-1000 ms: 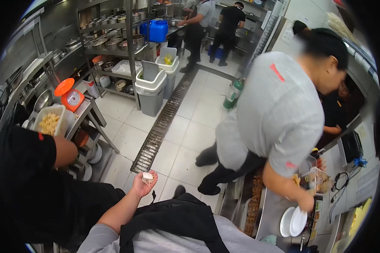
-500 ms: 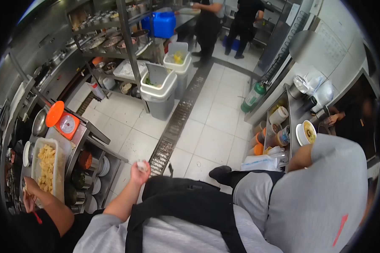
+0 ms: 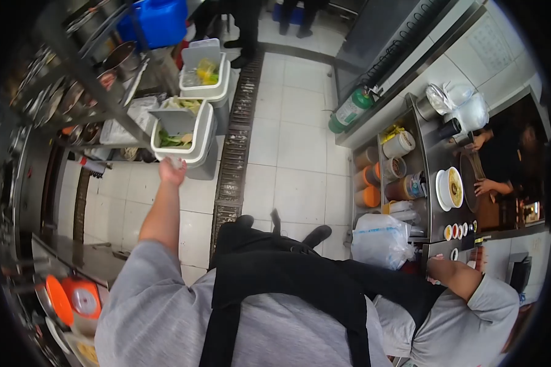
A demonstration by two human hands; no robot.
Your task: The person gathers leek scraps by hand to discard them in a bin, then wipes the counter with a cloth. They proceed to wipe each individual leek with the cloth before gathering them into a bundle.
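Note:
My left hand (image 3: 172, 172) reaches forward to the near edge of a grey bin with a white rim (image 3: 196, 154). Its fingers are curled, and a small whitish crumpled thing (image 3: 177, 163) shows at their tips, too small to name. Inside this bin lie green leaves (image 3: 172, 139), below its tilted grey swing lid (image 3: 176, 118). Behind it stands a second bin (image 3: 205, 90) with yellow scraps (image 3: 208, 72). My right hand is out of view.
A co-worker's bare arm (image 3: 462, 280) and grey sleeve are close on my right. Another person's hand (image 3: 493, 186) is at the hatch, near a white bowl of food (image 3: 453, 188). A metal rack (image 3: 82, 73) rises left; a green cylinder (image 3: 353, 110) stands ahead. A drain grate (image 3: 234, 153) crosses the floor.
My view has moved forward toward the bins. My left hand, with the small white thing, has gone from above the floor to the near bin's edge. The orange scale now lies lower left.

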